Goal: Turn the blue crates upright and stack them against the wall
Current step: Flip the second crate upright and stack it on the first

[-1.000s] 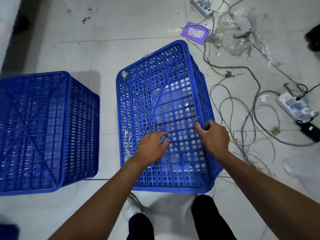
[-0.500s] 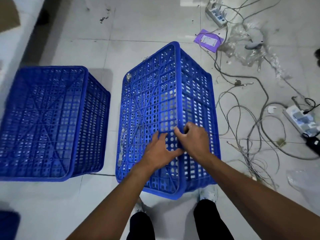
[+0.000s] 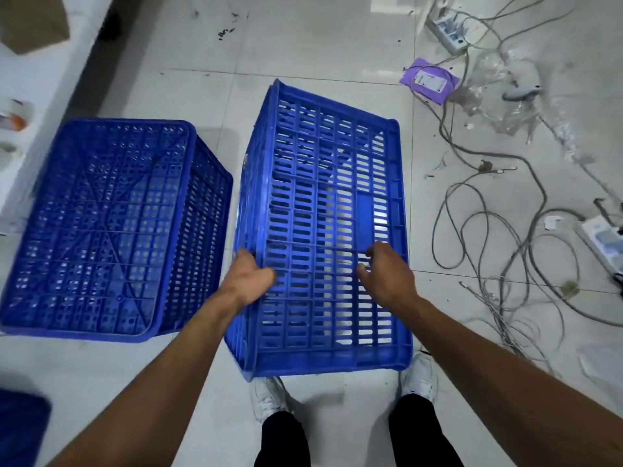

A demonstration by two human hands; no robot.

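Crates: 2. Left crate (image 3: 101, 227), right crate (image 3: 323, 214).
Hands: 2. Left hand (image 3: 247, 281), right hand (image 3: 387, 278).
Shoes: 2. Left shoe (image 3: 269, 396), right shoe (image 3: 421, 375).
Power strips: 2. Far strip (image 3: 450, 32), near strip (image 3: 603, 241).
Purple packet (image 3: 429, 80): 1.
Box (image 3: 32, 21): 1.

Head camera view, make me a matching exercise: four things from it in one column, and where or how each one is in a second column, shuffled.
Column one:
1. middle crate
2. left crate
3. purple packet
4. left hand

Column two:
A. upside down, base facing up
B. lying flat on the floor beside cables
C. gripping a crate's edge
D. tipped so a slatted wall faces up

Pairs: 1-D, 2-A, 3-B, 4-C
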